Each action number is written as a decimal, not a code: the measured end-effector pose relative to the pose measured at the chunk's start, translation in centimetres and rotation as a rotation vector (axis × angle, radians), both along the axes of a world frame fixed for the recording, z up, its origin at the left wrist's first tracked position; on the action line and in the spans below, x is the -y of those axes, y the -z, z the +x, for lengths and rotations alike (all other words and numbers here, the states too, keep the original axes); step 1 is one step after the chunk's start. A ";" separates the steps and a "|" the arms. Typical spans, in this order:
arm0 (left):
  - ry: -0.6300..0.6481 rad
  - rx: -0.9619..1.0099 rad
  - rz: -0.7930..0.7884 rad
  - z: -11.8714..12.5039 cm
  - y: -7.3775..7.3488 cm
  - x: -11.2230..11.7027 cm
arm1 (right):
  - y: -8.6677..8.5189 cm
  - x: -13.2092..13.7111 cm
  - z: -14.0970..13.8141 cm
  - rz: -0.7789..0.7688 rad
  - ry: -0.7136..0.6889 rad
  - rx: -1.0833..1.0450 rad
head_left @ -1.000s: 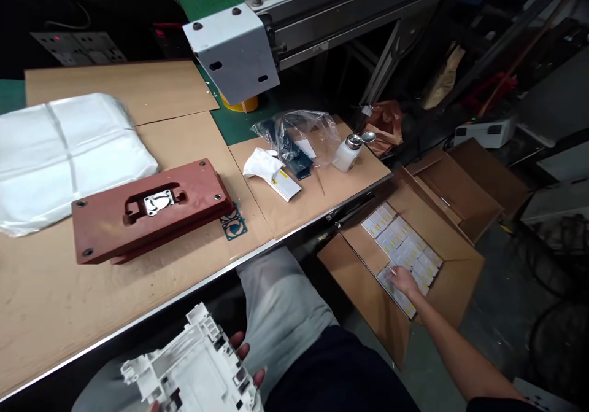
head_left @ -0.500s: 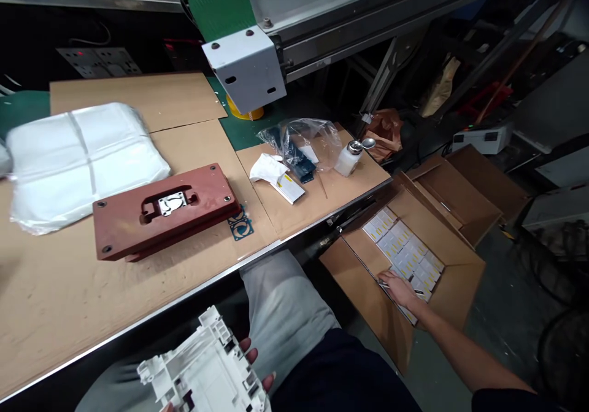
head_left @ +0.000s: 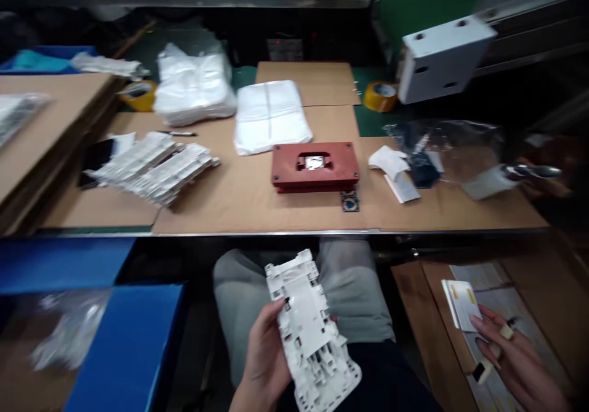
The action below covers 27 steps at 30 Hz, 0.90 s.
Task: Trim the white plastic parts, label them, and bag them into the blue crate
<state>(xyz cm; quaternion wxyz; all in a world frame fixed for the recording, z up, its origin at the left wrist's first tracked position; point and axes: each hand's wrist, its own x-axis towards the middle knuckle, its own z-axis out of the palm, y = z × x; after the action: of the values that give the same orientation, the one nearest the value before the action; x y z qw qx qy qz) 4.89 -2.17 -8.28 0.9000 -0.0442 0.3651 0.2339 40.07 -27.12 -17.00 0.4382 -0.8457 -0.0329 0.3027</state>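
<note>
My left hand (head_left: 267, 350) grips a white moulded plastic housing (head_left: 308, 332) by its left edge, above my lap. The housing is long, with slots and clips along its sides. At the lower right, my right hand (head_left: 519, 353) pinches a thin white rectangular piece with yellow marks (head_left: 462, 304) between thumb and fingers. Small pale bands show on the fingers, and a dark-tipped item beside them is too blurred to name. Beneath that hand is an open cardboard box (head_left: 414, 314) holding similar white pieces in rows.
On the cardboard-covered table (head_left: 230, 203) stands a red-brown block fixture (head_left: 294, 175) with a metal insert. Left of it lie more white housings (head_left: 156, 163) and white bag stacks (head_left: 271, 117). A pump bottle (head_left: 488, 182) leans in view at right; yellow tape (head_left: 380, 96) sits behind.
My right hand has lifted out of the box with a white piece in it. The view has swung left, and my left hand with the housing now shows fully.
</note>
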 end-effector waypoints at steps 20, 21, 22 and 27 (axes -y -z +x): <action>-0.174 -0.151 0.088 -2.4 0.7 5.1 | -10.0 -17.3 -19.5 0.099 -1.071 -0.657; -0.177 -0.136 0.083 -2.5 0.8 5.1 | -10.0 -17.2 -19.6 0.093 -1.083 -0.588; -0.178 -0.116 0.075 -2.6 0.9 5.1 | -9.9 -17.0 -19.7 0.086 -1.077 -0.510; -0.207 -0.010 -0.006 -2.8 1.0 5.0 | -8.9 -16.1 -20.1 0.051 -0.840 -0.415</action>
<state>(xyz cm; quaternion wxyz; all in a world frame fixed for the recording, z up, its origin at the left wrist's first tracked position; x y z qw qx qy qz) 2.14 -7.20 -9.32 0.8691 -0.0833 0.3637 0.3246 19.93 -11.01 -8.07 0.2955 -0.6698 -0.2914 0.6157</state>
